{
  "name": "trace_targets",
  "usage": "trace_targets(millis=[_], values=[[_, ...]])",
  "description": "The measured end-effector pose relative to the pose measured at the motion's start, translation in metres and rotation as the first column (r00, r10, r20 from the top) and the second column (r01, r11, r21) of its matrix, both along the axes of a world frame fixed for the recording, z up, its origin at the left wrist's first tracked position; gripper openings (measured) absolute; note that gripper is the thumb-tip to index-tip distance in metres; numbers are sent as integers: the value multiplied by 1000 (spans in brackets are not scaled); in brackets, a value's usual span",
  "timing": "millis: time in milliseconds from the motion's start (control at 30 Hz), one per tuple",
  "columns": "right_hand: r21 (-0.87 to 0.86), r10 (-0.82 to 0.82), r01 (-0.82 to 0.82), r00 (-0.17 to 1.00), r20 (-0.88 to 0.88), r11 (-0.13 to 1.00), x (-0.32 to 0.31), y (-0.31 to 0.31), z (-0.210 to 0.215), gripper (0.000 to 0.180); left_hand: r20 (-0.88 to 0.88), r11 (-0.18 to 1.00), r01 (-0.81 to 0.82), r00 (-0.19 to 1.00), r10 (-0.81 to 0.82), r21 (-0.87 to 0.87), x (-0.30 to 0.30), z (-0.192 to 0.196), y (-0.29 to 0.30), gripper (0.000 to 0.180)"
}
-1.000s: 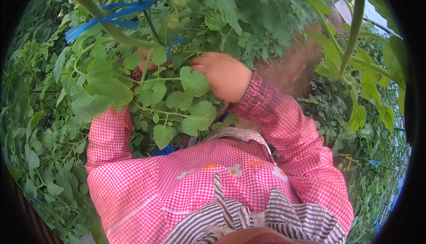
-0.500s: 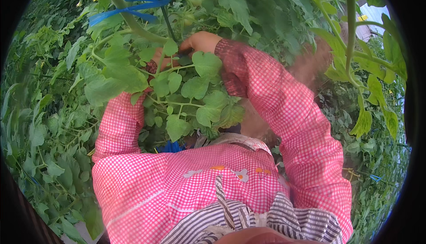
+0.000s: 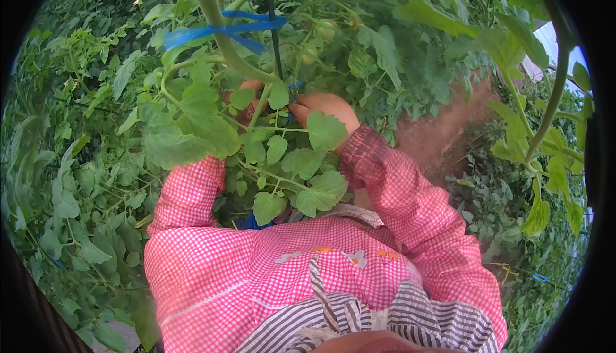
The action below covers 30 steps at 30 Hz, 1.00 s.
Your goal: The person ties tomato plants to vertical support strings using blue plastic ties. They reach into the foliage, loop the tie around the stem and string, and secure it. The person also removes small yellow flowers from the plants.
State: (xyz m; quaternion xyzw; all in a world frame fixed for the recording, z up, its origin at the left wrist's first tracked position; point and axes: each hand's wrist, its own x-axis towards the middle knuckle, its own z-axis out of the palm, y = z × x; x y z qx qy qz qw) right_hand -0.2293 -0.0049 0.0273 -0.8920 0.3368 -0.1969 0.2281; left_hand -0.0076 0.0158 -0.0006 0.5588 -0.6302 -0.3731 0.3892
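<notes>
My right hand (image 3: 328,110) is closed, its fingertips pinched together beside a thin dark green stake (image 3: 276,48). A strip of blue tie (image 3: 296,85) shows at these fingertips. Just left of the stake, my left hand (image 3: 250,86) reaches behind the thick green tomato stem (image 3: 226,45). Stem and leaves cover most of it, so its grip is hidden. Above both hands, another blue tie (image 3: 247,27) is wrapped around the stem and stake. A leafy side shoot (image 3: 301,160) hangs in front of my wrists.
Dense tomato plants crowd the left side. Green tomatoes (image 3: 326,29) hang beyond my hands. A second stem (image 3: 555,90) with drooping leaves rises close by on the right. Bare brown soil (image 3: 436,132) lies beyond my right sleeve.
The view has shifted, so the stem, stake and hands appear further right and lower. More of my right hand and a bit of blue tie at its fingers now show.
</notes>
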Motion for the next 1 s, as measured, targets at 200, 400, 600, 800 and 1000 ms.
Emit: trace_targets(millis=[200, 400, 600, 800, 1000], values=[[-62, -27, 32, 997, 75, 998, -11, -9, -1, 26, -194, 994, 44, 979, -62, -96, -8, 14, 8, 47], [-91, -63, 66, 997, 35, 994, -4, -20, -10, 26, -374, 997, 21, 926, -49, -80, 3, 6, -4, 32], [-215, -29, 61, 989, 148, 975, 2, -22, -5, 24, -734, 974, 216, 672, -95, 72, 6, 8, 5, 31], [4, -140, 146, 946, 293, 989, 3, -26, 11, 20, 241, 954, 298, 929, -280, -39, 6, 11, -6, 39], [436, -335, 212, 915, 227, 875, 1, -24, 20, 22, -460, 950, 305, 854, -241, 70, 1, -3, -10, 36]])
